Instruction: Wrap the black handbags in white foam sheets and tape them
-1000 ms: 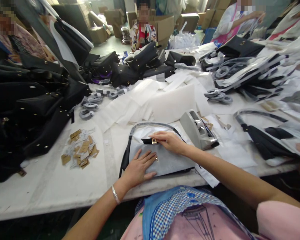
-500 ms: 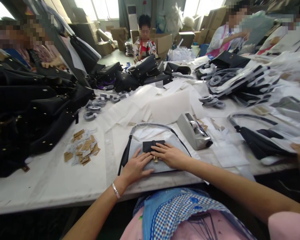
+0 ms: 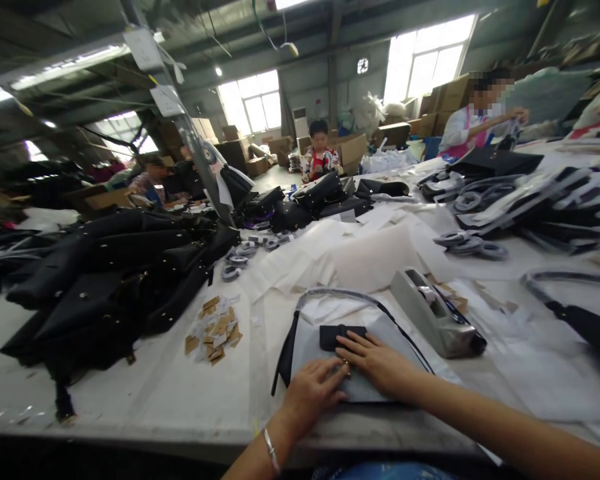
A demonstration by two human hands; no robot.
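A shoulder bag (image 3: pixel 305 347) lies flat at the table's front edge, a pale grey sheet over its body. Its handle (image 3: pixel 337 292), wrapped in clear plastic, arches away from me. A black flap tab (image 3: pixel 329 339) and a small gold clasp (image 3: pixel 348 373) show in the middle. My right hand (image 3: pixel 383 363) rests on the bag with fingers stretched out over the tab's right part. Beside the clasp, my left hand (image 3: pixel 314 392) lies on the sheet, fingers extended and slightly bent, thumb apart. Both hands are open and partly cover the tab and clasp.
A grey tape dispenser (image 3: pixel 437 320) stands right of the bag. Brown tags (image 3: pixel 217 333) lie in a pile to the left, near heaped black bags (image 3: pixel 115 280). White sheets (image 3: pixel 370 253) spread behind. Another wrapped bag (image 3: pixel 587 323) lies at right. Co-workers (image 3: pixel 320 157) sit beyond.
The view has tilted up and swung left, so the bag and hands appear lower and further right. My left fingers have drawn closer together near the clasp. My right hand stays on the tab.
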